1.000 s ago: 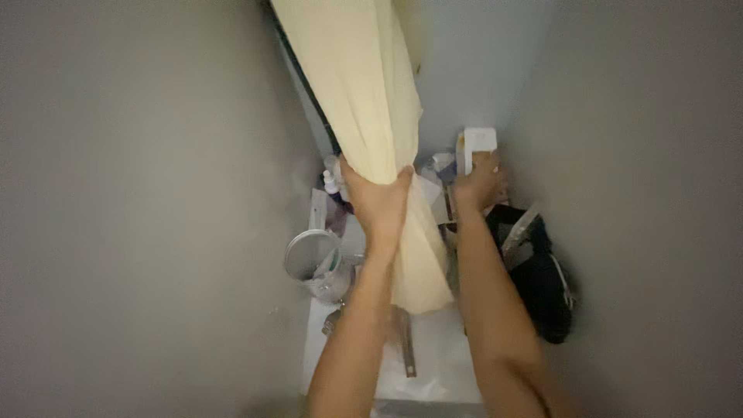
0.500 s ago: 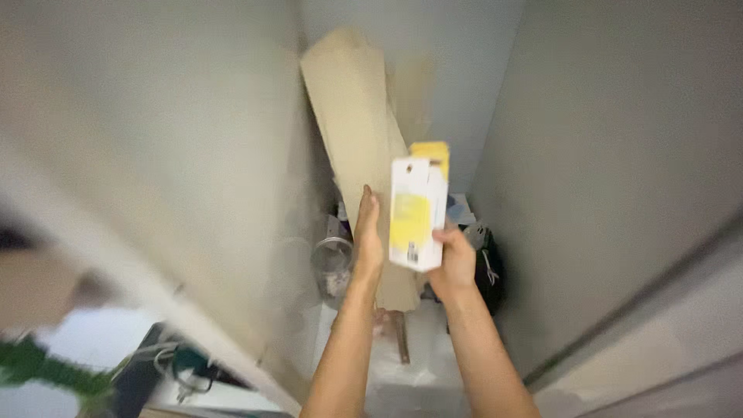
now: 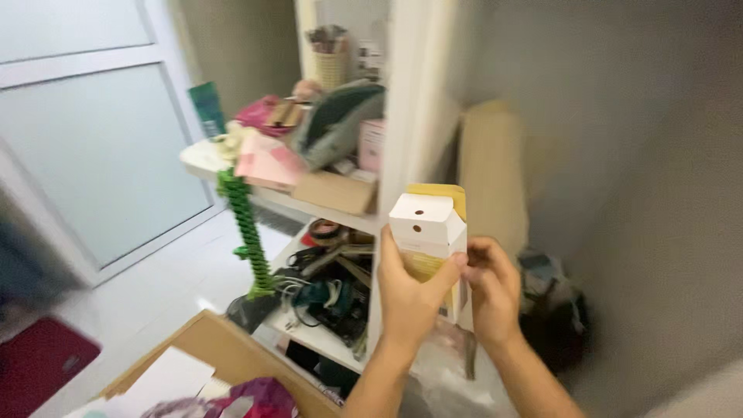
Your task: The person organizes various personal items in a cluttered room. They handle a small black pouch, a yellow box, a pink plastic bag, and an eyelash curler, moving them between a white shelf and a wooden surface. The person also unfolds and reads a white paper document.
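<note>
White and yellow carton (image 3: 428, 232) now held by both hands, where half a second ago only the right hand gripped it and the left lay flat on the cream roll. The view has swung left since then: the narrow grey alcove has given way to a white shelf unit (image 3: 340, 209) and a frosted glass door (image 3: 93, 147) at far left. The cream roll (image 3: 491, 170) now stands free, leaning against the grey wall behind the carton.

The carton is upright, at centre, in front of the shelf's white post. Its folded white top shows two small round holes; a yellow flap rises behind it, and a yellow panel shows on the front below the fold.

Left hand (image 3: 408, 294): palm wrapped round the carton's near left side, thumb up along the left edge, fingers clamped across the lower front. Right hand (image 3: 491, 288): fingers curled and closed on the carton's right edge, just beside the left fingertips. Both forearms rise from the bottom edge.

Surroundings: a green chain-like strand (image 3: 246, 232) hangs from the upper shelf; a teal tool (image 3: 323, 296) and cables lie on the lower shelf; a brown box (image 3: 232, 360) sits near left; a dark bag (image 3: 553, 310) lies at the right, below the roll.
</note>
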